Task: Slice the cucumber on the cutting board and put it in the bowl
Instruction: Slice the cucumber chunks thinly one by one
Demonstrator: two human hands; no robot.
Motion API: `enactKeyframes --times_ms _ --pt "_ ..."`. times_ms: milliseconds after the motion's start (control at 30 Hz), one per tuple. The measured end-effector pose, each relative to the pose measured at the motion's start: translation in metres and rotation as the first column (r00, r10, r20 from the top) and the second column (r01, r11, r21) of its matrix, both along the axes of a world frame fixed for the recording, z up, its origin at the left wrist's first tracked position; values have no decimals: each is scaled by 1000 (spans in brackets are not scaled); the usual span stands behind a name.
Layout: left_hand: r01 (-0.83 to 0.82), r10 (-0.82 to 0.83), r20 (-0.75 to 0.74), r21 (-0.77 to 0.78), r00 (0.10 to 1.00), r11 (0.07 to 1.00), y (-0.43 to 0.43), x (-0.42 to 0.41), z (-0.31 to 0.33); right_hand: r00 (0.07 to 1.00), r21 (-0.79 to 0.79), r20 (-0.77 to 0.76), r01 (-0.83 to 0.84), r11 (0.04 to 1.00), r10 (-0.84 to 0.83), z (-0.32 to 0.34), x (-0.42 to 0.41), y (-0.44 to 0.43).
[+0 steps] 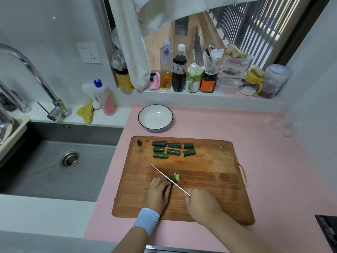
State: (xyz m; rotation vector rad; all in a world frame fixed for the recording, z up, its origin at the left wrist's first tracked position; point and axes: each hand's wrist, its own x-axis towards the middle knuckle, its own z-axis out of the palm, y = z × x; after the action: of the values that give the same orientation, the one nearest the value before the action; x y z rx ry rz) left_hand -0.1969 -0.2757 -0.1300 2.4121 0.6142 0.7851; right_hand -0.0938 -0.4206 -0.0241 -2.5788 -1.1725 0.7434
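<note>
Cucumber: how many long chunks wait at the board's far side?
7 cucumber chunks: three left, two middle, two right. Another piece is partly hidden under the left hand.

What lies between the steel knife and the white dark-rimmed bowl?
Dark-green cucumber chunks on the wooden cutting board, then bare pink counter; head view.

A steel sink point(82, 179) is set at the left, a faucet point(42, 83) mounted behind it. Bottles point(179, 75) are lined along the windowsill point(164, 94), and a towel point(133, 52) is hung above.
</note>
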Motion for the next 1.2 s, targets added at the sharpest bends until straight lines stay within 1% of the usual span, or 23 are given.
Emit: enactKeyframes --times_ms 133,267,500,800,1000,1200 --pt "-4 4 -30 -1 1000 1000 -3 -1 0 1000 -10 1 -3 1000 3 -1 0 0" --pt "-20 19 -24 -9 1000 1000 -2 -2 0 1000 -23 14 -12 1000 13 -2 0 -1" --pt "-38 37 -17 -18 999 999 -1 -1 -1 997 38 59 -44 998 42 0 -2 -10" --pt "-27 26 -9 -36 1000 999 -1 -3 0 1000 72 6 -26 997 26 3 -3 -14" --pt "-23 23 -7 -16 1000 1000 -1 -3 1 1000 -1 -14 -4 1000 4 1 -3 0" --pt "-7 8 -20 5 1000 1000 -4 -5 0 1000 -6 4 -13 1000 13 0 -3 0"
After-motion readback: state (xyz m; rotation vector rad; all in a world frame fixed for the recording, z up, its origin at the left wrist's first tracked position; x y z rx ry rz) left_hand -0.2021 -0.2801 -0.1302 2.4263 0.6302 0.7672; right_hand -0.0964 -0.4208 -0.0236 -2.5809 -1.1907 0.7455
